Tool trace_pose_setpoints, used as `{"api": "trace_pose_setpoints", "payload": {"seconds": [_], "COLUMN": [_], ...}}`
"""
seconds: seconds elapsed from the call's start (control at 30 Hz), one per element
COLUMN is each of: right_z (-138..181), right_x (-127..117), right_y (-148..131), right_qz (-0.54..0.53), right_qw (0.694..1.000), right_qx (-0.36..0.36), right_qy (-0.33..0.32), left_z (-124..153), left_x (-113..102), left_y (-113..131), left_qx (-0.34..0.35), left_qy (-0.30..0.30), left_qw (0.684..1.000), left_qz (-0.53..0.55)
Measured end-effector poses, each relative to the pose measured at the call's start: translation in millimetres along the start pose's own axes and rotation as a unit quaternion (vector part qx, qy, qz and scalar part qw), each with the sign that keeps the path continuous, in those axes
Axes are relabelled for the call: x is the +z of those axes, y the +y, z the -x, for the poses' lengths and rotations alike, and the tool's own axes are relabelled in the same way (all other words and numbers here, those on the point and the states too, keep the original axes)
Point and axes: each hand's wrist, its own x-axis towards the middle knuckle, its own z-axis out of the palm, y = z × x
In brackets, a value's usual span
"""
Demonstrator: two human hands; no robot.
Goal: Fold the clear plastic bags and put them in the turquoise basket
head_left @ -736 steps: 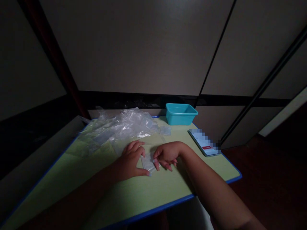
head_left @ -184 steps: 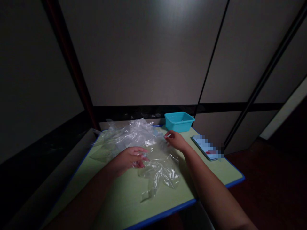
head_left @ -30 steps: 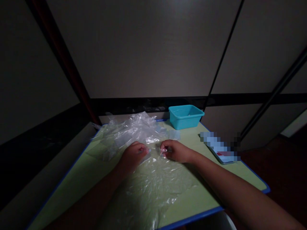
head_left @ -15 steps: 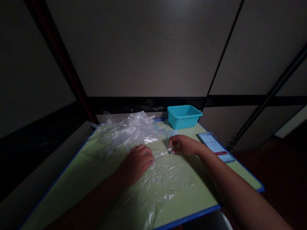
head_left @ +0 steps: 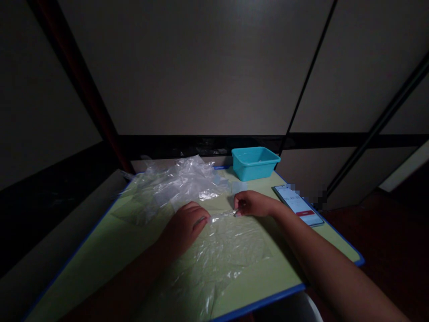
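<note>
A clear plastic bag [head_left: 231, 248] lies spread over the front of the green table, thin and wrinkled. My left hand [head_left: 188, 223] pinches its far edge between thumb and fingers. At the same edge, a little to the right, my right hand [head_left: 252, 204] has thumb and fingertips closed on the plastic. Between the two hands the edge runs as a narrow, shiny, gathered strip. Behind my left hand sits a loose heap of clear plastic bags [head_left: 187, 176], crumpled and overlapping.
A turquoise plastic basin [head_left: 255, 167] stands at the table's back right. Right of my right hand lies a phone [head_left: 298, 205] with its screen lit. The green table [head_left: 100, 259] has a blue rim, and panelled doors [head_left: 208, 71] rise behind it.
My left thumb and fingers have come together on the bag's edge, slightly left of before. My right hand keeps its pinch. The whole view has shifted slightly.
</note>
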Motion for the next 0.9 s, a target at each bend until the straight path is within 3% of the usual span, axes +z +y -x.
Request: {"api": "trace_pose_setpoints", "payload": {"seconds": [0.23,0.57,0.7,0.9], "right_z": [0,5,9,3], "right_x": [-1,-14,-18,-5], "right_y": [-1,-1,-4,-6], "right_qz": [0.097,0.104,0.125,0.127], "right_qw": [0.992,0.994,0.991,0.989], "right_qx": [0.032,-0.042,-0.014,-0.03], "right_qy": [0.071,0.016,0.049,0.074], "left_z": [1,2,3,8], "left_x": [2,0,4,10], "left_y": [-3,-4,-6,-11], "left_qx": [0.055,0.042,0.072,0.046], "left_qy": [-0.042,-0.078,-0.096,-0.141], "left_qw": [0.997,0.994,0.992,0.989], "left_qz": [-0.044,-0.057,-0.035,-0.021]}}
